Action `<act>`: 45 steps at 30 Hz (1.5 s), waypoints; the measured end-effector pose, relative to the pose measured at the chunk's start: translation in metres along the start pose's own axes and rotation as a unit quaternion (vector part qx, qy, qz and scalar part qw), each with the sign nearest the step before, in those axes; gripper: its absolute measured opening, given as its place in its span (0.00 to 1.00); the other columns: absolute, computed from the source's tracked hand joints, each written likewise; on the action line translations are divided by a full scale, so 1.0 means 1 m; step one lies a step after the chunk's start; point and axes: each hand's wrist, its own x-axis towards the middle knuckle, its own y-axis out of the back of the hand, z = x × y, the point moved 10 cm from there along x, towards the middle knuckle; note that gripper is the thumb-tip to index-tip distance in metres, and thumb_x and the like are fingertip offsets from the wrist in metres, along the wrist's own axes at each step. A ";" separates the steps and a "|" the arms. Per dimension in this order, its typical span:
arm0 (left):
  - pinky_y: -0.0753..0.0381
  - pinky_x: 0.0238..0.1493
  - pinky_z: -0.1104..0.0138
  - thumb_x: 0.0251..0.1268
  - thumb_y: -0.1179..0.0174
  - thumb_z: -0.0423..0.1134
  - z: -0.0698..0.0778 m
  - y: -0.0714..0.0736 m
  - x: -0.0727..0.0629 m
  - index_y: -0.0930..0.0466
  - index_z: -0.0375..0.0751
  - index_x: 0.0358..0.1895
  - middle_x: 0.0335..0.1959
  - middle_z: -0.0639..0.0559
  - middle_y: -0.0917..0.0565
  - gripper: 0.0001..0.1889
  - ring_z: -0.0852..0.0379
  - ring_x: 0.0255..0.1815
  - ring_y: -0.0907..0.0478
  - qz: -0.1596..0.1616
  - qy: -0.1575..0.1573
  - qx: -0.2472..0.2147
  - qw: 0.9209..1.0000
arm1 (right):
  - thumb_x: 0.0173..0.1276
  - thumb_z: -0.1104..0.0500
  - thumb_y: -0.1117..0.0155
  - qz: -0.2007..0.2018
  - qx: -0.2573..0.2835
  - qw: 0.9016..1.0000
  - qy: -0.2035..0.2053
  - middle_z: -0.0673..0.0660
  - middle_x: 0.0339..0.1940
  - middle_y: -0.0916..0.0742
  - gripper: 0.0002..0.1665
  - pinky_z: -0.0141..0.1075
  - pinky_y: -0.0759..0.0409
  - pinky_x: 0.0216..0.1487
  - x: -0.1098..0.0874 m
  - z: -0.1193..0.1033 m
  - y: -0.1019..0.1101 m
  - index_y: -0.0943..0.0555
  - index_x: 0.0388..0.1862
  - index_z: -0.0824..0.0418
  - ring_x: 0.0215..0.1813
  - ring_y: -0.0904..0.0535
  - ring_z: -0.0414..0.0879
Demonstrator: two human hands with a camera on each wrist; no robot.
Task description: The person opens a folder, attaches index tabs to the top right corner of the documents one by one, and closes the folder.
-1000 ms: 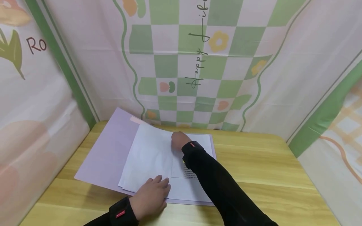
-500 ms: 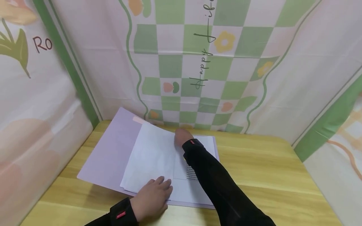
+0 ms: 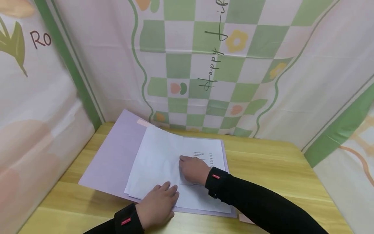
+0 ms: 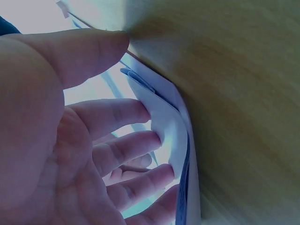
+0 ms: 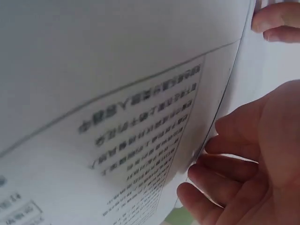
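A lavender folder (image 3: 108,162) lies opened on the table, its left cover lifted at a slant. Inside it are white paper pages; the blank left page (image 3: 155,159) curves up from the fold. The printed right page (image 3: 207,196) lies flatter and carries small black text. My left hand (image 3: 157,204) rests with spread fingers on the lower part of the pages, near the bottom edge. On the fold, my right hand (image 3: 194,169) touches the paper with loosely bent fingertips (image 5: 187,192). It covers part of the print.
The wooden table (image 3: 271,169) stands against a patterned cloth backdrop (image 3: 204,65). A pale pink strip (image 3: 143,123) shows at the folder's upper left. Another pale pink piece (image 3: 244,219) lies at the lower right, partly under the right sleeve.
My right hand has come down along the fold from the top edge to the middle, uncovering print higher up. My left hand stays in place.
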 end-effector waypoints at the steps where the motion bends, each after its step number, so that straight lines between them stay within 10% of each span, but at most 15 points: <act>1: 0.28 0.59 0.55 0.65 0.38 0.55 0.000 0.000 0.000 0.20 0.45 0.63 0.64 0.50 0.24 0.27 0.46 0.66 0.30 0.001 -0.001 0.002 1.000 | 0.74 0.59 0.41 0.002 -0.003 1.000 0.003 0.56 0.64 0.19 0.18 0.40 0.26 0.60 0.000 0.000 -0.001 0.20 0.60 0.61 0.62 0.22 0.47; 10: 0.28 0.60 0.54 0.65 0.38 0.55 0.000 -0.003 0.001 0.20 0.46 0.64 0.65 0.51 0.24 0.27 0.47 0.67 0.31 -0.012 -0.001 -0.010 1.000 | 0.76 0.61 0.45 -0.002 -0.083 0.997 0.007 0.60 0.61 0.18 0.18 0.39 0.31 0.65 0.032 0.024 -0.012 0.22 0.61 0.66 0.66 0.26 0.49; 20: 0.28 0.61 0.53 0.67 0.39 0.55 0.003 -0.004 0.003 0.20 0.47 0.64 0.66 0.52 0.24 0.26 0.48 0.68 0.31 -0.028 0.006 -0.014 0.999 | 0.79 0.60 0.50 -0.028 -0.032 0.997 -0.064 0.58 0.72 0.27 0.24 0.43 0.34 0.68 0.048 0.063 -0.016 0.29 0.71 0.63 0.71 0.31 0.51; 32: 0.27 0.60 0.54 0.68 0.40 0.54 0.005 0.003 -0.001 0.20 0.45 0.64 0.66 0.50 0.24 0.26 0.46 0.67 0.31 -0.016 0.004 0.014 1.000 | 0.74 0.56 0.39 -0.025 -0.083 0.996 0.025 0.56 0.59 0.18 0.19 0.40 0.20 0.52 -0.016 -0.017 -0.003 0.18 0.61 0.59 0.49 0.16 0.46; 45: 0.33 0.66 0.55 0.69 0.44 0.55 0.002 -0.004 -0.010 0.27 0.37 0.69 0.72 0.48 0.32 0.32 0.47 0.73 0.38 -0.024 0.016 -0.026 0.999 | 0.71 0.52 0.35 0.011 -0.033 0.995 0.097 0.50 0.40 0.19 0.17 0.35 0.19 0.42 -0.072 -0.069 0.009 0.16 0.56 0.53 0.35 0.24 0.40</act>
